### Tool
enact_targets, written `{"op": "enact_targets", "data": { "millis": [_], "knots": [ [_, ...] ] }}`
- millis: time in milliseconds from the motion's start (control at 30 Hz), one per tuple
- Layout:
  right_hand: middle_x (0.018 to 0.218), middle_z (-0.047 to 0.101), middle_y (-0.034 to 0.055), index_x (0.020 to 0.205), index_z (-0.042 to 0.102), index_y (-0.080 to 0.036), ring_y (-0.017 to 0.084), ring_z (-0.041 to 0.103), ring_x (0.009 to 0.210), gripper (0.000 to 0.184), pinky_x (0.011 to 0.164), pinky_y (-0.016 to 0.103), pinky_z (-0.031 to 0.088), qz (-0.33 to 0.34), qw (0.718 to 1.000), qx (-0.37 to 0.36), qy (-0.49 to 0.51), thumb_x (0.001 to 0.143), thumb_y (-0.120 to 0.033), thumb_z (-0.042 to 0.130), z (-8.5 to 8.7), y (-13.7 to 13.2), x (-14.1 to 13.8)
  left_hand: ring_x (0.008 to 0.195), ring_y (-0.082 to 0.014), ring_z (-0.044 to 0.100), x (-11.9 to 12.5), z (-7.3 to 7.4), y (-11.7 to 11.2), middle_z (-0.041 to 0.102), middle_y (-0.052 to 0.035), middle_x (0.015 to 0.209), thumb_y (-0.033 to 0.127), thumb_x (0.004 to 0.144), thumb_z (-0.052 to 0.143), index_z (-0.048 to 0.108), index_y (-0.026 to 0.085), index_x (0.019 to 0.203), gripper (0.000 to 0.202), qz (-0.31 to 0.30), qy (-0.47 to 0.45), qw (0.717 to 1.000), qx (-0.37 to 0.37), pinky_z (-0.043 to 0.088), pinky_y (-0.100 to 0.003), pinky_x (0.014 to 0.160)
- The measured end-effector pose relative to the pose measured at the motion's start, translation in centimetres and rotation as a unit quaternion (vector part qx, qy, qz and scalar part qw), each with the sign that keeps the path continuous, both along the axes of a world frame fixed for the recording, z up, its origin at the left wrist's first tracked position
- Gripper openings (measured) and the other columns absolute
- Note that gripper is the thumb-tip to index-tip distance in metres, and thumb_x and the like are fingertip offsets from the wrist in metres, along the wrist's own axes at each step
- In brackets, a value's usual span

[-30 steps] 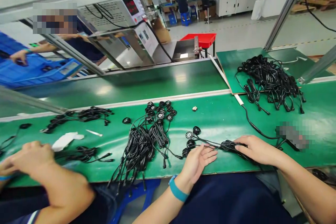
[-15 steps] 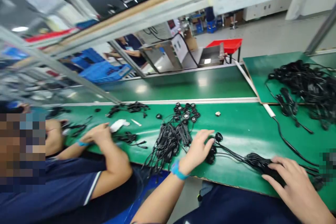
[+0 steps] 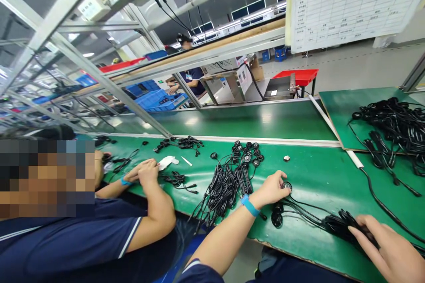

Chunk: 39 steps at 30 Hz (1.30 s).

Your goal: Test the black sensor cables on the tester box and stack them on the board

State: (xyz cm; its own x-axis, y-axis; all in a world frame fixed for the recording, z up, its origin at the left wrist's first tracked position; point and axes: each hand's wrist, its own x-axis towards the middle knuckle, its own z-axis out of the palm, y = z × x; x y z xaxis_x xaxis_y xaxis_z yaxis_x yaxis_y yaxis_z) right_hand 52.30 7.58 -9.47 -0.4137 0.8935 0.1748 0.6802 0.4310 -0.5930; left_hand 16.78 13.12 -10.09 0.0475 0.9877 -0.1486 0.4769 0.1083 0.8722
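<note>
My left hand [image 3: 272,189], with a blue wristband, has its thumb and fingers closed on a round black cable head [image 3: 287,186]. More round black heads [image 3: 276,217] lie on the bench just below that hand. Thin black leads run from them to a coiled bundle of black cable [image 3: 343,223]. My right hand [image 3: 381,241] grips this bundle near the bench's front edge, thumb on the near side and fingers on the far side. Left of my left hand lies a large pile of coiled black cables [image 3: 222,190], with several round heads [image 3: 247,158] at its top.
A co-worker's arm [image 3: 149,194] and hands are on the left side of the green bench [image 3: 308,172]. More black cables [image 3: 395,119] lie on a green board at the right. A white tube with a thick cord [image 3: 375,192] crosses the right side. A metal frame [image 3: 215,55] stands behind.
My left hand's fingers have come together on a round cable head. My right hand has closed around the bundle, which sits slightly raised. The camera view has shifted.
</note>
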Motion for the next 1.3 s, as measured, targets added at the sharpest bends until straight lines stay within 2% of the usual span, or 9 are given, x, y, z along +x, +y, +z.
{"op": "enact_targets", "data": {
  "millis": [167,267,400,500,600,733,967,1100,1300],
  "knots": [
    [0.095,0.071,0.0036,0.103,0.060,-0.026,0.023,0.068,0.082,0.033,0.072,0.033,0.052,0.059,0.996,-0.058,-0.022,0.105,-0.055,0.045,6.2,3.5,-3.3,0.068,-0.0152,0.057,-1.1,0.1,1.5,0.064,-0.0024,0.075,0.038,0.072,0.076,0.071,0.013,0.098,0.037,0.044,-0.035,0.998,0.008,0.045,-0.027,0.065],
    [0.099,0.070,0.0053,0.107,0.061,-0.024,0.024,0.067,0.088,0.025,0.076,0.035,0.051,0.045,0.997,-0.029,-0.052,0.105,-0.045,0.047,7.7,6.6,-4.6,0.076,-0.0176,0.060,-2.3,-0.3,2.7,0.068,-0.0068,0.083,0.047,0.075,0.073,0.069,0.012,0.097,0.041,0.079,-0.032,0.996,0.024,0.048,-0.031,0.075],
    [0.106,0.070,0.0109,0.110,0.063,-0.018,0.028,0.065,0.101,0.021,0.089,0.043,0.050,0.008,0.993,0.000,-0.121,0.102,-0.032,0.050,5.8,9.5,-4.6,0.074,-0.0196,0.059,-3.5,-1.3,3.9,0.067,-0.0062,0.078,0.049,0.072,0.073,0.067,0.015,0.085,0.037,0.115,0.019,0.993,0.030,0.046,-0.032,0.074],
    [0.109,0.069,0.0141,0.108,0.065,-0.016,0.032,0.062,0.108,0.020,0.094,0.050,0.049,0.008,0.988,0.019,-0.153,0.101,-0.030,0.051,3.9,9.2,-3.8,0.069,-0.0194,0.056,-3.8,-1.7,4.2,0.064,-0.0036,0.070,0.047,0.071,0.074,0.065,0.018,0.076,0.031,0.125,0.062,0.990,0.032,0.043,-0.032,0.070],
    [0.116,0.069,0.0138,0.110,0.068,-0.018,0.031,0.062,0.111,0.027,0.097,0.051,0.050,0.029,0.993,0.010,-0.111,0.103,-0.040,0.052,3.1,7.1,-2.4,0.067,-0.0193,0.056,-3.9,-1.4,3.8,0.063,-0.0027,0.069,0.047,0.074,0.073,0.065,0.018,0.079,0.030,0.135,0.091,0.986,0.038,0.042,-0.032,0.068],
    [0.123,0.071,0.0084,0.118,0.072,-0.025,0.029,0.065,0.115,0.044,0.100,0.044,0.055,0.049,0.992,-0.101,-0.050,0.098,-0.062,0.058,1.9,3.7,0.7,0.072,-0.0202,0.059,-3.6,0.2,1.5,0.064,-0.0033,0.075,0.045,0.082,0.070,0.063,0.018,0.090,0.029,0.152,0.128,0.978,0.068,0.043,-0.032,0.072],
    [0.120,0.074,0.0083,0.113,0.078,-0.029,0.034,0.070,0.110,0.053,0.098,0.047,0.059,0.087,0.985,-0.135,-0.057,0.088,-0.072,0.063,-2.9,4.2,3.0,0.066,-0.0172,0.053,-2.3,1.4,-2.9,0.059,0.0011,0.071,0.051,0.078,0.079,0.064,0.018,0.093,0.039,0.014,0.126,0.992,-0.008,0.035,-0.029,0.062],
    [0.112,0.074,0.0091,0.106,0.077,-0.027,0.031,0.072,0.101,0.050,0.088,0.042,0.061,0.091,0.991,-0.088,-0.037,0.092,-0.071,0.058,-1.8,4.7,1.9,0.062,-0.0149,0.045,-2.1,0.9,-3.0,0.051,0.0047,0.064,0.043,0.074,0.082,0.065,0.018,0.088,0.033,-0.025,0.099,0.994,-0.033,0.029,-0.028,0.060],
    [0.104,0.070,0.0078,0.102,0.065,-0.024,0.025,0.067,0.090,0.039,0.080,0.036,0.056,0.031,0.998,-0.054,-0.010,0.099,-0.061,0.054,3.0,3.6,-0.5,0.065,-0.0152,0.049,-2.2,0.1,-2.1,0.055,0.0029,0.068,0.047,0.076,0.076,0.062,0.018,0.088,0.034,0.027,0.065,0.998,0.002,0.034,-0.027,0.062]
  ]
}}
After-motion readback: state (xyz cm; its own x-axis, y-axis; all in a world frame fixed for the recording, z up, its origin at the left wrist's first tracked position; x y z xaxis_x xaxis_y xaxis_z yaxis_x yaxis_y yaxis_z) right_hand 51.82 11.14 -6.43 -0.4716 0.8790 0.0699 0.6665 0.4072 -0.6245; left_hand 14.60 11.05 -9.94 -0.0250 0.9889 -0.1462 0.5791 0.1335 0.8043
